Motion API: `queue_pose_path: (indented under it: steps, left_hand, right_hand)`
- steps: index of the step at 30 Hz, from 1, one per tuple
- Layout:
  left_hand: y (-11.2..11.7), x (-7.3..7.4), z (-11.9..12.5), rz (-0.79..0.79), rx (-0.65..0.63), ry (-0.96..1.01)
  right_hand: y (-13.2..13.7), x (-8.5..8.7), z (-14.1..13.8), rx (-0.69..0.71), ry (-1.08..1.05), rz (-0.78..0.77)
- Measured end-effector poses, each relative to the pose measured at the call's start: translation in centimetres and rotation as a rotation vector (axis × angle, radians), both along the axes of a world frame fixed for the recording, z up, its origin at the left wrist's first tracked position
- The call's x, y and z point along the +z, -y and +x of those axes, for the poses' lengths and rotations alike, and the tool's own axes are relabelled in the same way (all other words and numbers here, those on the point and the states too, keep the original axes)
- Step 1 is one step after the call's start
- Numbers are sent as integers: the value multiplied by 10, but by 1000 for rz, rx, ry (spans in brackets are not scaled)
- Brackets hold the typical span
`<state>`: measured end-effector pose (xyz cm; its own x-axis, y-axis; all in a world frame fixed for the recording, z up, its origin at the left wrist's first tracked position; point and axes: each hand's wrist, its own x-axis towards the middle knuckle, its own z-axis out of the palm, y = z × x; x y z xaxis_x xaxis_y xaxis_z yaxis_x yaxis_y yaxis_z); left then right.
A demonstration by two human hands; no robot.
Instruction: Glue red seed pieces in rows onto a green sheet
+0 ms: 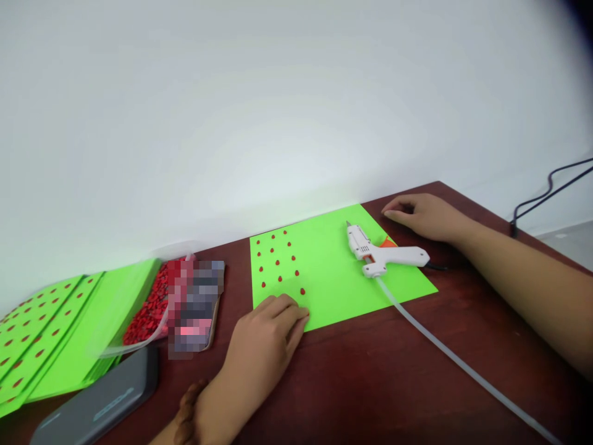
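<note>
My left hand (271, 330) rests at the near edge of a bright green sheet (331, 296). Its thumb and fingers are pinched together, with a small red piece (307, 313) showing at the tips. Several red dots (277, 262) stand in rows on the left part of that sheet. A white hot glue gun (370, 247) lies on the sheet's right part, with a long clear glue stick (445, 349) trailing from its back. Beyond the sheet's right edge, my right hand (419, 216) lies on the table, fingers curled towards the thumb and nothing visible in them.
At left are green sheets (76, 343), some with red dots, and a bag of small red pieces (151, 309). A phone (199, 309) with a blurred screen and a dark power bank (104, 398) lie nearby. Black cables (546, 196) run along the right wall.
</note>
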<state>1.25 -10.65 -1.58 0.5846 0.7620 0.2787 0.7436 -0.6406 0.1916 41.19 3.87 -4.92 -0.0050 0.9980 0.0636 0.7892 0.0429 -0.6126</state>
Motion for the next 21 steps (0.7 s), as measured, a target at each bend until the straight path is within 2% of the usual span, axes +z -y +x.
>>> queue_pose_path:
  steps: [7,11,16,18,21]
  left_hand:
    - [4,5,2,-7,-3,-36]
    - [7,10,6,-19,-12,-137]
    - [9,14,12,25,-84,-293]
    - [8,15,11,43,-97,-281]
    - [3,25,0,132,-64,-118]
  right_hand:
    - [-1,0,-2,-2,9,13]
    - [0,1,-2,-15,20,10]
    - [0,-1,1,-1,27,17]
    - [1,-3,0,-4,24,17]
    - [1,-3,-4,1,21,16]
